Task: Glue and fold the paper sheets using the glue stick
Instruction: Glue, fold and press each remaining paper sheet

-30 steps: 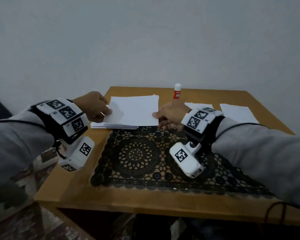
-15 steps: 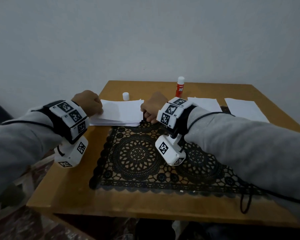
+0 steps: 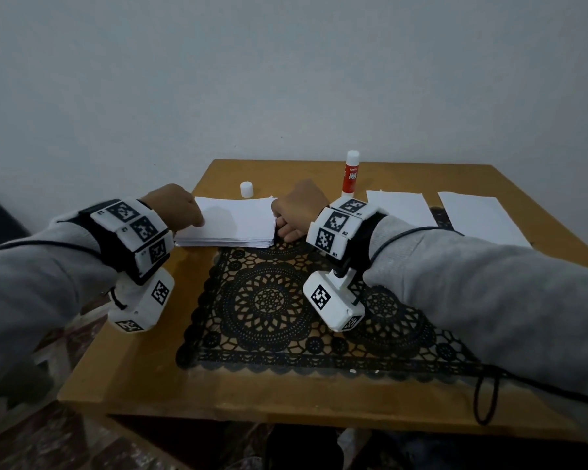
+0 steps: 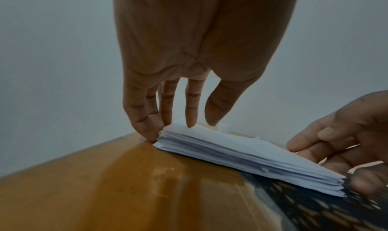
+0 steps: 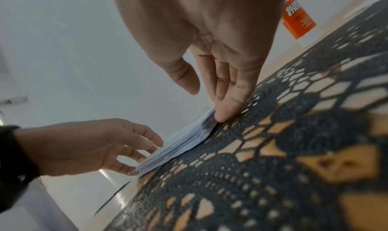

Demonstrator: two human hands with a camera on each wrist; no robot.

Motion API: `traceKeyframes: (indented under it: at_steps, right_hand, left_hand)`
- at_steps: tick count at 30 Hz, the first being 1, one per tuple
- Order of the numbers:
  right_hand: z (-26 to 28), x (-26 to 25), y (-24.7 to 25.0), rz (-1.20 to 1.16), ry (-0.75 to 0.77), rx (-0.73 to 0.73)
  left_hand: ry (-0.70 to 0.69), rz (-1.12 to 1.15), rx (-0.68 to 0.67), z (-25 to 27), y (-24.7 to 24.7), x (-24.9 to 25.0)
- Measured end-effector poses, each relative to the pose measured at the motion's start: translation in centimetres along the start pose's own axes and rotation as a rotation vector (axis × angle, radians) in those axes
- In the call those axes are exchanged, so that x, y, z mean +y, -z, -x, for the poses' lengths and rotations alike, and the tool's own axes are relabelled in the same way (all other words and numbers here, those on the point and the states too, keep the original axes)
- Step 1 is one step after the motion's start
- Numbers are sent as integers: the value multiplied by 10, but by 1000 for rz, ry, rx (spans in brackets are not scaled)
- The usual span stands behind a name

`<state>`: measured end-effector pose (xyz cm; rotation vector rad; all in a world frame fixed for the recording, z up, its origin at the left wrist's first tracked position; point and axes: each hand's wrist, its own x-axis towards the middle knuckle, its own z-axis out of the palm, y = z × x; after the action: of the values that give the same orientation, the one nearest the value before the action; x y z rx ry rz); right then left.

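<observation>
Paper sheets lay as a squared stack on the far left part of the wooden table, their near edge just over the black lace mat. The left hand reached in from the left, fingers straight and pointing down, tips touching the stack's left end and holding nothing. The right hand came from the right, its fingers extended against the stack's right end, thumb apart. Farther back stood the glue stick, upright, with its white cap near the stack's far edge. Two loose sheets lay to the right.
</observation>
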<state>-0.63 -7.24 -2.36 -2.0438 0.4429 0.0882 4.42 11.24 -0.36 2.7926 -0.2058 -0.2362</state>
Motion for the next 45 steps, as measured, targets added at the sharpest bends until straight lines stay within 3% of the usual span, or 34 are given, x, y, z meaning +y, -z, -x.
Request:
traceKeyframes:
  at_steps: [7, 10, 13, 19, 27, 33, 45]
  right_hand:
    - [13, 8, 17, 266, 197, 41]
    - [28, 21, 44, 447, 345, 67]
    - [45, 44, 84, 633, 422, 126]
    - [58, 105, 174, 722, 300, 332]
    - [62, 135, 209, 645, 237, 430]
    - [50, 146, 216, 565, 142, 460]
    - [49, 146, 213, 481, 114, 468]
  left_hand:
    - [-129, -200, 72, 12, -5, 5]
    - [-265, -246, 147, 19, -5, 18]
    - [-452, -268, 133, 31, -9, 54]
    - [-714, -319, -20, 53, -39, 146]
    - [-803, -503, -176, 40, -85, 223]
    - [-794, -546, -247, 27, -89, 239]
    - [-881, -576, -107, 24, -90, 237]
